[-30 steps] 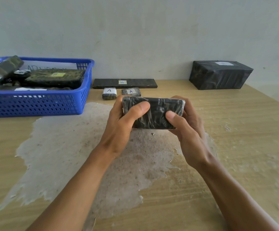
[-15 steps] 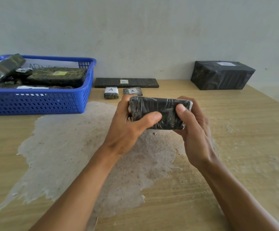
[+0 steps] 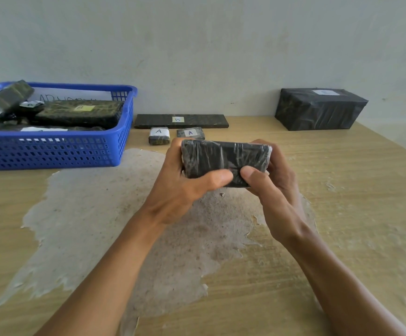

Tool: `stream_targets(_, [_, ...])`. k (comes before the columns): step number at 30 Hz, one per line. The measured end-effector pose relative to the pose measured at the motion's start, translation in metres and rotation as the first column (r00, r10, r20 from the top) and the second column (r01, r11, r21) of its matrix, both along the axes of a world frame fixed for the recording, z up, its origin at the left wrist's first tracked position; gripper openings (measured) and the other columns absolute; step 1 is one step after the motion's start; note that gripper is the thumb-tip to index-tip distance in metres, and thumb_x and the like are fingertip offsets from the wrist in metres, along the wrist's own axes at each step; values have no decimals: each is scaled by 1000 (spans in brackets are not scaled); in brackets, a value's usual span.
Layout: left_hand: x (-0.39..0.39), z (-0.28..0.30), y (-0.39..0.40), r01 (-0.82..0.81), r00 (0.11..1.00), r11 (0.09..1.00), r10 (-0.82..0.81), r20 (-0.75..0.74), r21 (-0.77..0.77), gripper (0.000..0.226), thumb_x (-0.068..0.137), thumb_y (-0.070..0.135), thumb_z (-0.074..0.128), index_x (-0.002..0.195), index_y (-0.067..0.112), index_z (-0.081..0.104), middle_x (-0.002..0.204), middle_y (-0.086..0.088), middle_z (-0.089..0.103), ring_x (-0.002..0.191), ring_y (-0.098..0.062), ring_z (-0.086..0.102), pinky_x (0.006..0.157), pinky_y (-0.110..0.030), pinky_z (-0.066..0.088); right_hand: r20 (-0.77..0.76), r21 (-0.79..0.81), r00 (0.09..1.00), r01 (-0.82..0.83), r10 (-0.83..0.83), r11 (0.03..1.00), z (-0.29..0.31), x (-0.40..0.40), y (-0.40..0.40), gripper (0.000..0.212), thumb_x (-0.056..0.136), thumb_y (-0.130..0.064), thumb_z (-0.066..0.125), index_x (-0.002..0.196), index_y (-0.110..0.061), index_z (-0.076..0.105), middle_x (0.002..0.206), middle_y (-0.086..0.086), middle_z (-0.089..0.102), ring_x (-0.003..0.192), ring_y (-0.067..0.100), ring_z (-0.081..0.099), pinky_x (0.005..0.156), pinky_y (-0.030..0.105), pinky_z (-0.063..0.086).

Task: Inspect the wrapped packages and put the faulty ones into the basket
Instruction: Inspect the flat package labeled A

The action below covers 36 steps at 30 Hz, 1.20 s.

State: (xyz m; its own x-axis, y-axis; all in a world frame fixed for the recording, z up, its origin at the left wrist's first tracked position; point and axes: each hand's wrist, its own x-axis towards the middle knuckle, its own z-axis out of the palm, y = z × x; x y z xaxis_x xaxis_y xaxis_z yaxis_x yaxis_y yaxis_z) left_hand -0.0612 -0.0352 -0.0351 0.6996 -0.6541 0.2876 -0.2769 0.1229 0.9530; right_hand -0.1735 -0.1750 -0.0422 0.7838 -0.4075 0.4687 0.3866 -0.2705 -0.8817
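Both hands hold a small black package [image 3: 223,158] wrapped in clear film, lifted above the middle of the table. My left hand [image 3: 185,187] grips its left end, thumb across the near face. My right hand [image 3: 272,187] grips the right end, and the two thumbs almost meet. No label shows on the side facing me. The blue basket [image 3: 59,151] stands at the back left and holds several wrapped packages, one marked B [image 3: 81,112].
Two small packages marked A [image 3: 159,135] [image 3: 191,133] lie behind my hands. A long flat package marked B [image 3: 181,121] lies near the wall. A large black wrapped box [image 3: 318,112] stands at the back right. The wooden table [image 3: 354,214] has a worn pale patch.
Both hands have turned the package between them; my thumbs slid down and toward each other on its near face. The package stays lifted over the same spot.
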Motion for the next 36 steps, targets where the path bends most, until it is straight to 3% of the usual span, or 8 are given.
stream_targets(6, [3,-4,0,-71,997,996,72,22,-60,77,53,42,80,119,13,50,108,-12,66,93,-17,71,69,-22,57,-33,36,999,-27,29,999,0,0,0,51,81,-35,63,125,-13,54,105,1,69,103,22,69,83,40,59])
stream_targets(9, [2,-8,-3,-190,975,980,195,109,-58,78,52,48,84,117,20,50,114,-10,62,98,-19,69,67,-26,60,-99,126,992,-62,74,990,1,2,0,66,79,-47,64,141,-33,47,122,-4,70,115,21,68,95,45,56])
stream_targets(15, [-8,-6,-5,-209,935,972,168,312,104,107,46,73,77,138,33,40,145,4,30,125,-6,47,94,-27,56,-124,361,990,-19,68,933,6,2,-3,71,82,-66,64,145,-40,42,135,6,63,123,28,64,98,55,55])
stream_targets(19, [-5,7,-1,-206,979,978,205,22,35,103,60,77,62,150,37,31,155,2,30,134,-13,45,101,-36,48,-69,547,998,31,8,837,12,-3,-15,60,86,-57,56,133,-18,55,125,11,64,119,31,64,95,51,56])
stream_targets(23, [6,19,4,-248,890,966,195,-412,-78,43,91,51,60,122,21,55,114,-3,64,106,-17,64,78,-32,51,-8,663,999,-23,38,749,15,-6,-22,58,90,-60,50,111,-9,65,116,18,66,110,37,63,93,49,55])
stream_targets(26, [7,21,11,-78,715,985,-51,-697,-152,66,78,50,71,130,12,55,127,-17,62,109,-31,69,81,-40,56,20,750,995,-82,101,656,15,-5,-19,56,90,-60,46,103,-12,73,122,22,66,110,33,62,99,47,52])
stream_targets(30, [1,24,12,176,704,977,-212,-678,-122,29,75,30,75,95,9,77,110,-15,72,92,-28,70,80,-36,58,-14,767,990,-80,142,636,15,-4,-13,62,97,-59,39,82,-17,82,96,9,75,86,21,72,79,38,61])
stream_targets(36, [5,19,11,151,750,989,-114,-651,1,40,76,23,64,106,-1,73,101,-15,68,95,-29,58,98,-45,45,-131,707,991,67,37,704,12,-3,-16,55,106,-47,33,87,-19,76,98,9,75,91,27,71,76,43,62])
